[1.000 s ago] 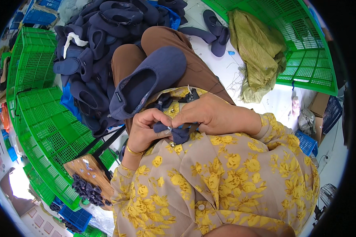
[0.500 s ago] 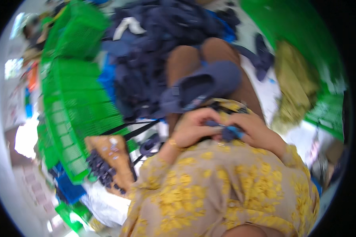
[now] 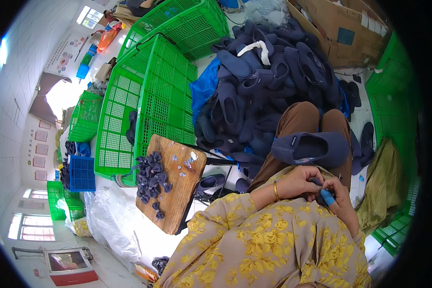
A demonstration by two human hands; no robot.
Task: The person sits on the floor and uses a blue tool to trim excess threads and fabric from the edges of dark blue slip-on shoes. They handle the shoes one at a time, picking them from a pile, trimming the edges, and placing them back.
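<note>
My left hand (image 3: 300, 184), with a gold bracelet at the wrist, is closed in a pinch just above my lap. Close beside it, my right hand (image 3: 339, 194) is closed too, with blue tape round one finger. Between their fingertips they hold a small dark fabric piece (image 3: 316, 181), mostly hidden by the fingers. A navy slip-on shoe (image 3: 329, 150) lies sideways across my knees, just beyond both hands, its opening facing up. To the left, a wooden board (image 3: 180, 199) carries a heap of small dark fabric bows (image 3: 152, 175) and several tiny pale labels.
A big pile of navy shoes (image 3: 254, 86) rises beyond my knees over blue sheeting. Green plastic crates (image 3: 165, 96) stand on the left, with a cardboard box (image 3: 341, 33) at the far right. Olive cloth (image 3: 381, 177) hangs at the right by another green crate.
My view has swung left and sharpened, so the hands now appear farther right and lower. Both hands stay together on the small fabric piece, and the shoe still lies on my knees.
</note>
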